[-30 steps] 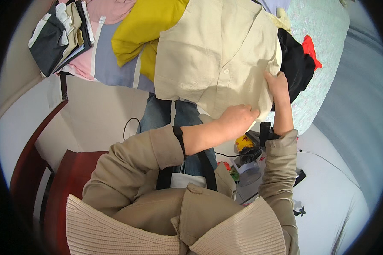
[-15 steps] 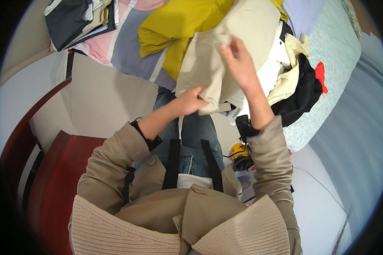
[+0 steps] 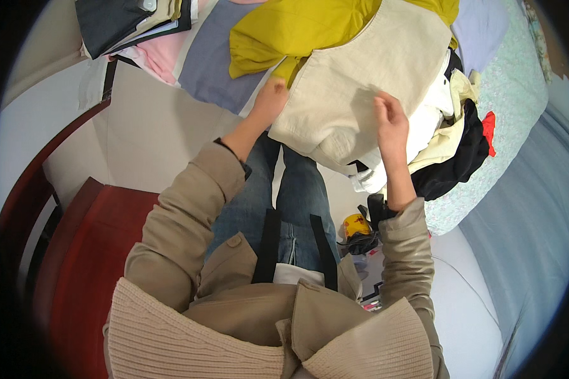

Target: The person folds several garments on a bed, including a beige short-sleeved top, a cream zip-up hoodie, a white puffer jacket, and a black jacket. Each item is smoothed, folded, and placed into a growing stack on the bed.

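Observation:
A beige garment (image 3: 354, 82) with a curved, stitched edge lies spread over the near side of the clothes pile, its lower edge hanging toward my knees. My left hand (image 3: 273, 100) is closed at the garment's left edge and seems to pinch it; the fingertips are partly hidden. Over the garment's right part is my right hand (image 3: 393, 119), its fingers loosely bent and apart, with a shadow on the cloth beside it. Behind the beige garment, a mustard-yellow garment (image 3: 278, 31) lies partly covered.
Folded dark clothes (image 3: 110, 25) are stacked at the far left, near a grey-blue cloth (image 3: 215, 63). White, cream and black clothes (image 3: 452, 158) are heaped at the right on a pale floral cover (image 3: 518, 82). A red wooden seat (image 3: 101, 234) stands at the left, and a yellow can (image 3: 356, 225) below.
The beige garment has gone from bunched and lifted between my hands to spread flatter. My left hand has moved up and away; my right hand has shifted right and down, letting go of the cloth.

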